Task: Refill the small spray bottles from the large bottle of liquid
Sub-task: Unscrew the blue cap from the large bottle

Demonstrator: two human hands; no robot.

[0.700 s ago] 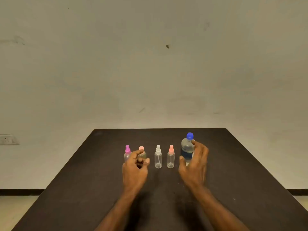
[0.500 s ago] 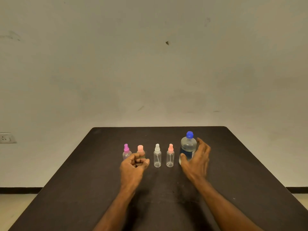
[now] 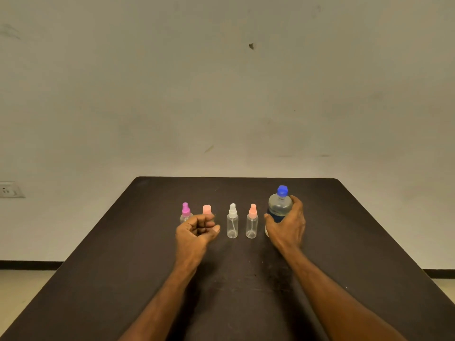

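Note:
Several small clear spray bottles stand in a row on the dark table [image 3: 344, 242]: a magenta-topped one [image 3: 185, 212], a pink-capped one [image 3: 207, 209], a white-topped one [image 3: 232, 223] and a salmon-topped one [image 3: 251, 223]. The large bottle [image 3: 279, 205] with a blue cap stands at the right end, holding clear liquid. My right hand [image 3: 286, 225] wraps its fingers and thumb round the large bottle's lower body. My left hand [image 3: 195, 233] hovers in front of the two left bottles with fingers loosely curled, holding nothing, and hides their lower parts.
A plain wall rises behind the table, with a power socket [image 3: 8, 190] at the far left. The table's far edge lies a short way behind the bottle row. Floor shows at both lower corners.
My right hand has closed round the large bottle, which it was only reaching toward before. My left hand stayed in front of the left bottles, fingers curled.

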